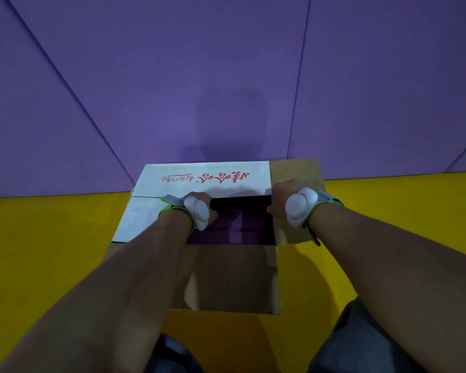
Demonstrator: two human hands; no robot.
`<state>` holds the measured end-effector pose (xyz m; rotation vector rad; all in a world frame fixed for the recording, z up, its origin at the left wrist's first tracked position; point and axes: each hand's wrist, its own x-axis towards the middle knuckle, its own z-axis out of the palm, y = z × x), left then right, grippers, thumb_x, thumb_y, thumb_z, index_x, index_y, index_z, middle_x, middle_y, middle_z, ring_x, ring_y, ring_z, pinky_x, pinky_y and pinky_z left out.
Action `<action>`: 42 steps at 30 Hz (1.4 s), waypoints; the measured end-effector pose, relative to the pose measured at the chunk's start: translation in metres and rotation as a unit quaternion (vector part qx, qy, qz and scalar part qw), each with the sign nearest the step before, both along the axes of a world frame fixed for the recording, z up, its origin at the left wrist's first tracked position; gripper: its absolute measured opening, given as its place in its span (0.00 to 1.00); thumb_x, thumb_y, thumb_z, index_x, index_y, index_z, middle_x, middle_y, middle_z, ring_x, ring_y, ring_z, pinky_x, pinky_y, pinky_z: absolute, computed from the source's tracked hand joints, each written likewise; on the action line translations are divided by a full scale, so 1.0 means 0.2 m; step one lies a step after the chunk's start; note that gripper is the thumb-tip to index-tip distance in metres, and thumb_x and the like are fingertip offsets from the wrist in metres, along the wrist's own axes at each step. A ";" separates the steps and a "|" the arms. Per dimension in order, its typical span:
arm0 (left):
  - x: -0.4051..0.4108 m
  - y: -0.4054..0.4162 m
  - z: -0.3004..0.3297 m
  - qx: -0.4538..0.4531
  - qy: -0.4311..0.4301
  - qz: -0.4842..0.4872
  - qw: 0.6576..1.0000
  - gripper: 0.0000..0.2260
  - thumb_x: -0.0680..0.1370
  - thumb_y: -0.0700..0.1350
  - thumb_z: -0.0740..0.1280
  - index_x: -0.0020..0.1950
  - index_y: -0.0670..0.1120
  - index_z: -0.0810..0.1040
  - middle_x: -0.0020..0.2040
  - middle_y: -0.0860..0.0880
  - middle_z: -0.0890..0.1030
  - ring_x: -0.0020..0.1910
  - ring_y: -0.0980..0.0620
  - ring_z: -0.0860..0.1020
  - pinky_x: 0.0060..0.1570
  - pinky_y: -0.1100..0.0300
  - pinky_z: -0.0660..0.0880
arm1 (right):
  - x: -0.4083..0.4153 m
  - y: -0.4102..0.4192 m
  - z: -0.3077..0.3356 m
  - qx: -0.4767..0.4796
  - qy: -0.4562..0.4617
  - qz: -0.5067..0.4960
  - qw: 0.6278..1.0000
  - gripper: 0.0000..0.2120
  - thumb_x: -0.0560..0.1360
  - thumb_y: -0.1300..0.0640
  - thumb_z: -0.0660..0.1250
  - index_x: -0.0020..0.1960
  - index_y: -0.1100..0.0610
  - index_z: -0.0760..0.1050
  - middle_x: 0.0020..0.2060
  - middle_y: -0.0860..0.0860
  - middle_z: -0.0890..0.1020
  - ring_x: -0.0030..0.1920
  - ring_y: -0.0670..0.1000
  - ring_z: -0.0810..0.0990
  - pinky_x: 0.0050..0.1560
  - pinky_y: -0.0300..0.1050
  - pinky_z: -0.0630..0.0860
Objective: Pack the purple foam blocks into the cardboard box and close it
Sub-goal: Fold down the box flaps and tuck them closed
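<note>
Head view: your left hand (199, 208) is curled on the white printed flap (202, 177) just beyond it, and your right hand (283, 201) grips the inner edge of the brown side flap (296, 170) — both about level across the cardboard box (234, 278) opening between them. The purple foam blocks (237, 224) sit down inside, between and below your hands — about two faces show, exact count unclear; one box, four flaps, the near one hanging open toward you.

We cannot see the fingers of the left hand (199, 208) or the right hand (283, 201); they curl out of sight over the flap edges. The purple foam blocks (242, 224) lie half in shadow inside the cardboard box (234, 278) (their number stays unclear), and our forearms cover its left side.
</note>
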<state>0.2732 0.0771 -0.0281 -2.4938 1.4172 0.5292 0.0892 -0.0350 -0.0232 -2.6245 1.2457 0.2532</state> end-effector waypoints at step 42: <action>-0.07 -0.02 -0.01 -0.023 0.042 -0.031 0.998 0.05 0.77 0.50 0.64 0.49 0.52 0.70 0.47 0.49 0.74 0.46 0.51 0.72 0.47 0.60 0.70 | -0.12 0.04 0.25 -0.157 -0.158 -0.199 0.954 0.12 0.69 0.53 0.63 0.31 0.58 0.66 0.26 0.50 0.67 0.32 0.55 0.72 0.29 0.37 0.57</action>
